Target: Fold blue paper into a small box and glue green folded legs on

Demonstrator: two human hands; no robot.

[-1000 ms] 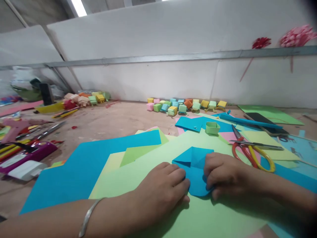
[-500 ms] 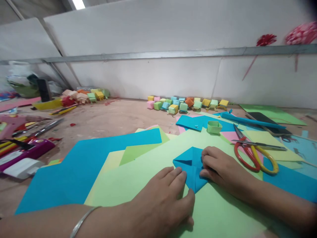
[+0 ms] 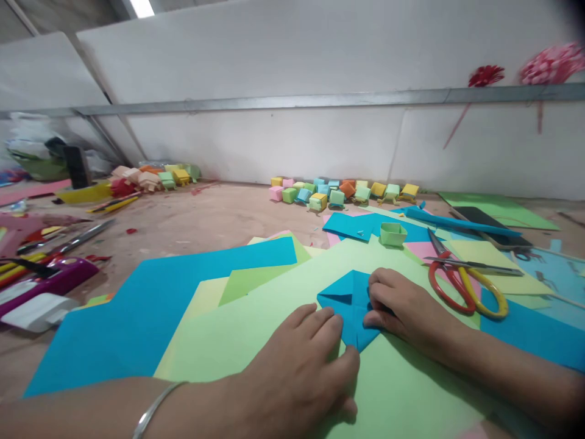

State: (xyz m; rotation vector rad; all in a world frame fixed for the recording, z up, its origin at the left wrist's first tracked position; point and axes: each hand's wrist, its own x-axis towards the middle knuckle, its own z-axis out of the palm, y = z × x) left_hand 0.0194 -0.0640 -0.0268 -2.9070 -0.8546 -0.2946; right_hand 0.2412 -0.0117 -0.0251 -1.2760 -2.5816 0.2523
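Observation:
A folded piece of blue paper (image 3: 351, 303) lies on a large pale green sheet (image 3: 219, 344), with creases and a raised flap at its upper left. Gripping its lower left side is my left hand (image 3: 304, 360), fingers bent on the edge and thumb at the bottom corner. My right hand (image 3: 406, 305) has its fingers curled over the right corner, thumb beneath them against the paper. The fingertips partly hide both sides. A small open green paper box (image 3: 393, 234) stands just beyond, and scissors (image 3: 466, 283) with red and yellow handles lie right of my right hand.
Several small coloured paper cubes (image 3: 336, 198) line the back by the white wall (image 3: 274, 143). Blue sheets (image 3: 123, 317) spread left. A purple tool (image 3: 55, 280) and a white plug (image 3: 39, 312) sit at far left. A dark phone (image 3: 489, 225) lies at back right.
The view has shifted slightly, moving the scene a little to the left. Both hands keep nearly the same hold on the blue paper, which shows no new fold.

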